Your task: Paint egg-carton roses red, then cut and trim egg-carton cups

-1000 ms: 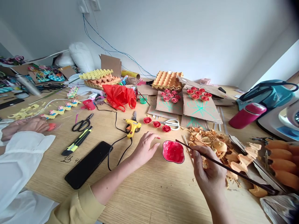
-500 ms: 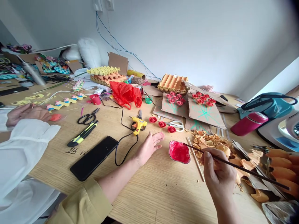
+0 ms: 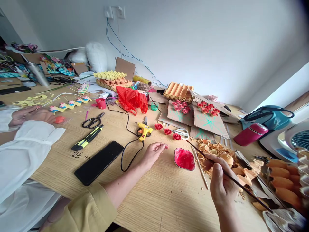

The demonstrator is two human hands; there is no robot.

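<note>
My right hand (image 3: 223, 187) is closed on a long dark paintbrush (image 3: 243, 188), its tip just right of a small dish of red paint (image 3: 184, 159). My left hand (image 3: 153, 152) rests on the wooden table (image 3: 154, 199) left of the dish, fingers loosely curled and apart, holding nothing. A yellow glue gun (image 3: 144, 130) lies just beyond it. Three red paper roses (image 3: 167, 131) sit past the dish, next to white scissors (image 3: 181, 132).
Another person's hand (image 3: 33, 115) and white sleeve (image 3: 26, 154) are at the left. A black phone (image 3: 98, 162), a utility knife (image 3: 87, 138) and black scissors (image 3: 93, 120) lie nearby. Orange carton scraps (image 3: 227, 158), cardboard with roses (image 3: 193, 112), egg trays (image 3: 178, 91), a pink flask (image 3: 250, 133).
The view has shifted up and right. My left hand has curled its fingers slightly; my right hand has drawn the brush a little away from the dish.
</note>
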